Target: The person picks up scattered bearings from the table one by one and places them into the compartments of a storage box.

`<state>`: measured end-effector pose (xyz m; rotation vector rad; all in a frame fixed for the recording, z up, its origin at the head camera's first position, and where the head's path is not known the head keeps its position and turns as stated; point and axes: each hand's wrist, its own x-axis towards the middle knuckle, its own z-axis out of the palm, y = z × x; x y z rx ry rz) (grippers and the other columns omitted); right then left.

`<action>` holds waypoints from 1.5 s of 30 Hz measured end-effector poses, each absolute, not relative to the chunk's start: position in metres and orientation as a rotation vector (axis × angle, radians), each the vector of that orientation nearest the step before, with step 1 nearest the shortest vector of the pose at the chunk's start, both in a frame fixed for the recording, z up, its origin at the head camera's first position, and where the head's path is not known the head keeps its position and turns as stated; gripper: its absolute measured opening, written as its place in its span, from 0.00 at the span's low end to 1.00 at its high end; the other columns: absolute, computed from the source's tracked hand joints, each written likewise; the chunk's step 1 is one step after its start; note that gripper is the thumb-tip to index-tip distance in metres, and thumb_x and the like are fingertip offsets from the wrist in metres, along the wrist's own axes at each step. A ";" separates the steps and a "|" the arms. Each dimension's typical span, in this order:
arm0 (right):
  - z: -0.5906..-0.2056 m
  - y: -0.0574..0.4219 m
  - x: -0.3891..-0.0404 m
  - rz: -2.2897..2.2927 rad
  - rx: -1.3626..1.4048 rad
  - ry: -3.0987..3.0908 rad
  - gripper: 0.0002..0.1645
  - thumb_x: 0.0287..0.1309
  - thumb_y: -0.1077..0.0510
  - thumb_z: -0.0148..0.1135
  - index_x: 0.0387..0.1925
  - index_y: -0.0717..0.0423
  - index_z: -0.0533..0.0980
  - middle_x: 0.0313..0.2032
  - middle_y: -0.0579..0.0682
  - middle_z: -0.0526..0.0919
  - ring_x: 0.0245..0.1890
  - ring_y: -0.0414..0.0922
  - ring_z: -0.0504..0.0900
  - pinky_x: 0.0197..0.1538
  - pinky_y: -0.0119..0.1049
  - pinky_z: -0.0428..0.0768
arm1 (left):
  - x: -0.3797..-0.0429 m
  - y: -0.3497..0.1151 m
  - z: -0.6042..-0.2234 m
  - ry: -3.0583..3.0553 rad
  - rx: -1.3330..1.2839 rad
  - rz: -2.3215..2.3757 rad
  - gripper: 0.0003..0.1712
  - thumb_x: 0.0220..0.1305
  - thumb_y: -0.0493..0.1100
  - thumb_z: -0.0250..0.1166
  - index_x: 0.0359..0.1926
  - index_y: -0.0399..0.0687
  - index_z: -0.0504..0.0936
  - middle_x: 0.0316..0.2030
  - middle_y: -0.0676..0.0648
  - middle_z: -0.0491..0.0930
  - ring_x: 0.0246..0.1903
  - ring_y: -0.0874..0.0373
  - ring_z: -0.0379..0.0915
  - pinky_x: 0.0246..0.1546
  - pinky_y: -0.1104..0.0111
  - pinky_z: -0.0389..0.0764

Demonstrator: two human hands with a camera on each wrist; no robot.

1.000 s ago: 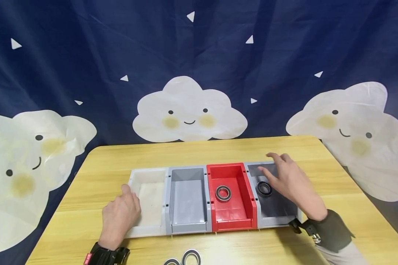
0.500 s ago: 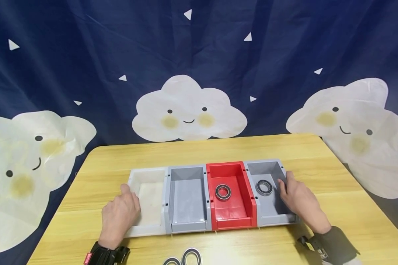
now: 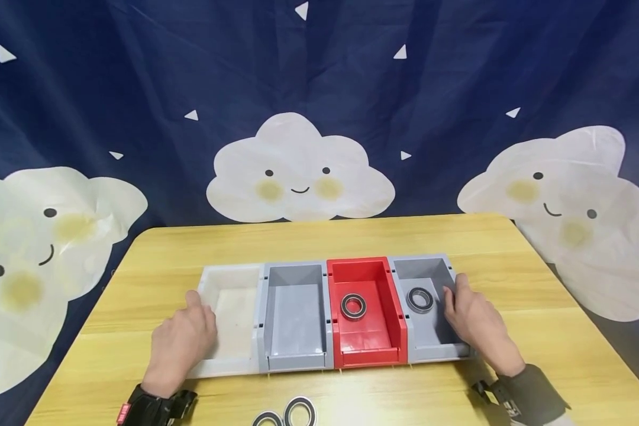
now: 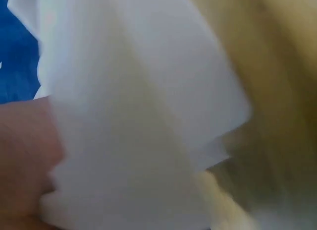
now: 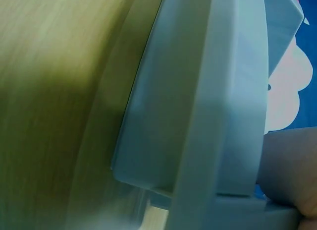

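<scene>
Four bins stand joined in a row: a white bin [image 3: 236,322], a grey bin [image 3: 296,313], a red bin [image 3: 370,340] and a second grey bin [image 3: 436,338]. My left hand [image 3: 183,337] grips the white bin's left wall; the left wrist view shows that wall [image 4: 138,116] blurred, the hand [image 4: 25,155] at its edge. At the row's other end, my right hand [image 3: 479,319] holds the right grey bin's outer wall [image 5: 213,101], thumb inside. One bearing [image 3: 345,307] lies in the red bin, another bearing [image 3: 410,300] in the right grey bin. Both hands' outer fingers are partly hidden.
Two more bearings lie on the wooden table [image 3: 383,393] in front of the row, the right bearing [image 3: 288,412] beside the left one, which the frame's lower edge cuts. Behind the table hangs a dark blue curtain [image 3: 165,53] with clouds.
My right hand has come down from over the right grey bin onto its outer wall. My left hand stays on the white bin. The whole head view has shifted slightly.
</scene>
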<state>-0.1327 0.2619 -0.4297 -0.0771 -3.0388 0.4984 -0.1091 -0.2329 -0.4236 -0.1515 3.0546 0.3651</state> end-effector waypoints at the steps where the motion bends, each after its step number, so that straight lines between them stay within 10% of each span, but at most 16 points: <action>1: -0.430 0.262 -0.133 0.500 -0.079 -3.042 0.16 0.74 0.54 0.46 0.45 0.66 0.59 0.17 0.68 0.75 0.18 0.65 0.79 0.20 0.57 0.72 | -0.109 -0.235 -0.420 3.012 -0.153 0.363 0.20 0.77 0.48 0.43 0.46 0.30 0.64 0.19 0.41 0.71 0.17 0.48 0.70 0.16 0.57 0.69; 10: -0.431 0.260 -0.131 0.484 -0.079 -3.043 0.16 0.74 0.55 0.47 0.46 0.67 0.60 0.19 0.68 0.75 0.19 0.64 0.79 0.20 0.57 0.72 | -0.081 -0.216 -0.381 3.374 0.007 0.371 0.24 0.69 0.50 0.60 0.49 0.29 0.78 0.34 0.33 0.80 0.28 0.40 0.78 0.17 0.48 0.74; 19: -0.427 0.264 -0.135 0.472 -0.088 -3.030 0.16 0.74 0.54 0.46 0.45 0.66 0.60 0.19 0.67 0.75 0.18 0.63 0.78 0.19 0.56 0.72 | -0.048 -0.165 -0.359 3.065 0.576 0.364 0.11 0.68 0.53 0.65 0.45 0.55 0.83 0.37 0.59 0.81 0.33 0.67 0.75 0.34 0.64 0.81; 27: -0.426 0.264 -0.133 0.487 -0.095 -3.061 0.16 0.74 0.54 0.46 0.46 0.66 0.59 0.19 0.67 0.75 0.19 0.62 0.79 0.20 0.55 0.72 | -0.042 -0.139 -0.393 2.580 0.996 0.430 0.26 0.69 0.63 0.63 0.59 0.54 0.79 0.48 0.54 0.78 0.40 0.67 0.70 0.40 0.71 0.82; 45: -0.431 0.261 -0.131 0.385 -0.114 -3.018 0.20 0.67 0.54 0.58 0.44 0.66 0.62 0.19 0.64 0.75 0.17 0.58 0.77 0.18 0.51 0.70 | -0.031 -0.114 -0.437 2.595 1.153 0.209 0.18 0.68 0.66 0.61 0.45 0.62 0.81 0.33 0.58 0.70 0.28 0.70 0.58 0.22 0.78 0.66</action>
